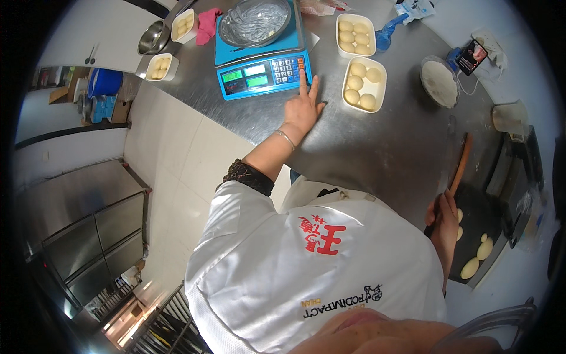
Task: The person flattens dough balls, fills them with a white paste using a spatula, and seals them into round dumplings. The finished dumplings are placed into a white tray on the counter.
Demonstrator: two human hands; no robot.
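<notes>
My left hand [303, 106] touches the keypad of a blue digital scale [264, 79] with its index fingertip; the other fingers are spread. On the scale's platform sits a metal bowl [255, 22] lined with crumpled clear plastic film. My right hand [444, 217], lower right, is closed around the dark handle of a long thin-bladed tool [450, 137], apparently a knife. Beside the blade, a wooden stick [463, 157] runs down to my fingers. Right of the scale, two white tubs [383, 95] [338, 40] contain several pale dough balls [355, 82] each.
Two more tubs of dough balls [162, 67] [183, 26], a steel bowl [153, 37] and pink cloth [207, 26] lie at left. A bowl of white powder [440, 83], a phone [472, 56], a plastic jug [510, 117] and a dark tray with dough pieces [469, 268] are at right.
</notes>
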